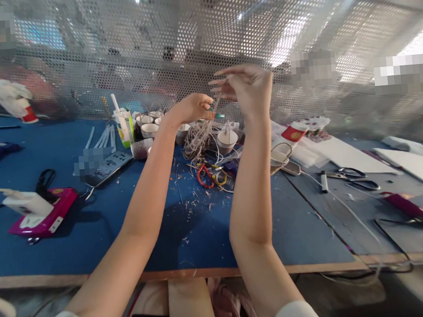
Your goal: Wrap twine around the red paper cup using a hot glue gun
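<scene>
My left hand (193, 107) is raised over a tangled bundle of thin grey-beige cord (198, 140), its fingers curled together. A pale strand runs up from the bundle to these fingers, which seem pinched on it. Higher and to the right is my right hand (247, 85), bent at the wrist, with fingers stretched out to the left and gaps between them. Whether a strand touches its fingertips is too blurred to tell. A white cup (227, 140) stands below both hands. Red-handled pliers (204, 176) and a yellow-handled tool (220, 177) lie in front of the bundle.
Behind the blue table (203, 237) rises a perforated metal screen (133, 52). On the left are a phone (108, 167), a drink carton (124, 128), a spool (142, 149) and a pink power strip (60, 214). Scissors (355, 179) and a red-white cup (294, 133) are on the right.
</scene>
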Demonstrator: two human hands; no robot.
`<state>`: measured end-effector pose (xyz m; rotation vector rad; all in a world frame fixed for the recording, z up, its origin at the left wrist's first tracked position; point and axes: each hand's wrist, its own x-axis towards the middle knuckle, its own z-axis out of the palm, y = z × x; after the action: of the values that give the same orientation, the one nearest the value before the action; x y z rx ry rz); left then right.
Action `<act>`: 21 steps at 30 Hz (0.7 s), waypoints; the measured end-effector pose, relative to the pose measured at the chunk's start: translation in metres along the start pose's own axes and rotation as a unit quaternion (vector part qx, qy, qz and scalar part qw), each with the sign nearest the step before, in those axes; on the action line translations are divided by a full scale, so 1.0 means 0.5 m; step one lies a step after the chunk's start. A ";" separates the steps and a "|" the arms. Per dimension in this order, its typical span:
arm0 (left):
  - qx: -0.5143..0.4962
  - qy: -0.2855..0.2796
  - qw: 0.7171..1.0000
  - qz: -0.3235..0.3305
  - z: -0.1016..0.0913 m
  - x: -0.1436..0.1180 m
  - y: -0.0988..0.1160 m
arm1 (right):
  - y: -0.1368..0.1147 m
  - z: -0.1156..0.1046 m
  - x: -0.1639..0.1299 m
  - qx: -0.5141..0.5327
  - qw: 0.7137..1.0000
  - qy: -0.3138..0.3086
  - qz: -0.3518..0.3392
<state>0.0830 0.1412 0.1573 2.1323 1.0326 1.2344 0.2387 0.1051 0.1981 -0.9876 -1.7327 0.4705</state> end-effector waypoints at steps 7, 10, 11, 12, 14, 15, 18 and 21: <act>0.046 0.042 0.998 -0.022 -0.003 -0.011 0.006 | -0.001 -0.004 0.012 0.023 0.999 -0.047 -0.003; 0.039 0.086 0.996 -0.005 -0.004 -0.011 0.009 | 0.003 -0.012 0.018 0.025 0.999 -0.044 0.014; 0.030 0.083 0.996 0.006 -0.003 -0.012 0.011 | 0.003 -0.014 0.018 0.026 0.998 -0.047 0.022; 0.024 0.072 0.997 0.015 -0.002 -0.012 0.013 | 0.002 -0.013 0.017 0.026 0.998 -0.048 0.032; 0.023 0.046 0.998 0.022 0.003 -0.012 0.018 | -0.005 -0.006 0.012 0.032 0.997 -0.042 0.055; 0.025 0.037 0.999 0.020 0.005 -0.013 0.020 | -0.010 0.000 0.007 0.041 0.997 -0.029 0.062; 0.023 0.035 0.999 0.034 0.011 -0.013 0.022 | -0.028 0.022 -0.011 0.099 0.994 0.009 0.055; 0.037 0.067 0.996 0.037 0.017 -0.009 0.017 | -0.045 0.033 -0.027 0.176 0.984 -0.002 0.032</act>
<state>0.0919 0.1322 0.1567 2.1869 1.0783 1.4115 0.2162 0.0837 0.2000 -0.7882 -1.5547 0.7908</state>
